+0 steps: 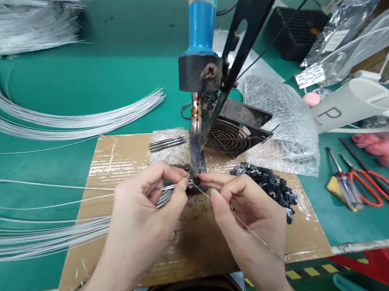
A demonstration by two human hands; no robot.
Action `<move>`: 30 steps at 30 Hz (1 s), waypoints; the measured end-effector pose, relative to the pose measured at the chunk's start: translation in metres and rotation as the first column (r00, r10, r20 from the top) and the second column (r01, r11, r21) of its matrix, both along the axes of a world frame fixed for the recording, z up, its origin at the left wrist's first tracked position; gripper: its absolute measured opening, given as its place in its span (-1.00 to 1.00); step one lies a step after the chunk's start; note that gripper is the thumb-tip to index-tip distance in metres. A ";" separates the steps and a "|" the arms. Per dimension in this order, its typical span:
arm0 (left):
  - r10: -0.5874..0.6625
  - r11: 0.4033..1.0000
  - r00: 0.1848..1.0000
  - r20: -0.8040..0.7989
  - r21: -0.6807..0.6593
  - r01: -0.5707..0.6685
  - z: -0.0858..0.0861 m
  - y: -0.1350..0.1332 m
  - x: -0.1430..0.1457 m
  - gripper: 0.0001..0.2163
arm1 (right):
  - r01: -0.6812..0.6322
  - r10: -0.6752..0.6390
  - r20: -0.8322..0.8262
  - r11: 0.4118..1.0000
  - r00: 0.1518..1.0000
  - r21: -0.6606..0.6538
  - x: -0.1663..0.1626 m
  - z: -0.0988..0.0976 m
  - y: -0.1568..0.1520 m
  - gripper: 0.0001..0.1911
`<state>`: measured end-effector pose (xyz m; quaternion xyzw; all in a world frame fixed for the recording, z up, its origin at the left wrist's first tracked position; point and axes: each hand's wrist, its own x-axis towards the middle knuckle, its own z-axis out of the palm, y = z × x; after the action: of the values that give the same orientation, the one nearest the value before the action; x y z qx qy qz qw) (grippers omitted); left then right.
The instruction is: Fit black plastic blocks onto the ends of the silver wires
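Note:
A soldering iron [195,132] with a blue handle points straight down from a black clamp, its tip close to the fingertips of both hands. My left hand [151,201] is closed in a pinch on a thin white cable [98,188] that trails off to the left. The cable's end is at the iron's tip, too small to make out clearly. My right hand [248,212] pinches a fine strand of solder wire [252,232], which slants up to the tip and runs back under the palm. Several cable ends [164,199] lie below my left fingers.
Brown cardboard [194,255] covers the green bench. Small black parts [269,182] are heaped right of my right hand. Behind the iron stands a black fan [235,130]. White cable bundles [81,124] lie left; scissors [371,183] and a white mug [350,105] lie right.

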<state>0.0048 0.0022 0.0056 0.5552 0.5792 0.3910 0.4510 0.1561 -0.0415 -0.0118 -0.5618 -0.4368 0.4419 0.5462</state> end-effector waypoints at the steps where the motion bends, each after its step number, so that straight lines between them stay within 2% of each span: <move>1: 0.001 1.000 1.000 -0.004 -0.001 -0.001 0.000 0.000 0.000 -0.90 | -0.002 0.002 0.003 1.000 1.000 0.003 0.000 0.000 0.000 -0.80; 30: 0.007 1.000 1.000 -0.010 0.028 -0.007 0.002 -0.003 0.000 -0.88 | 0.016 -0.016 0.001 1.000 1.000 0.019 -0.001 0.002 0.000 -0.80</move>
<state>0.0053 -0.0012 0.0080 0.5614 0.5779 0.3976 0.4390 0.1555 -0.0419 -0.0095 -0.5604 -0.4367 0.4332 0.5546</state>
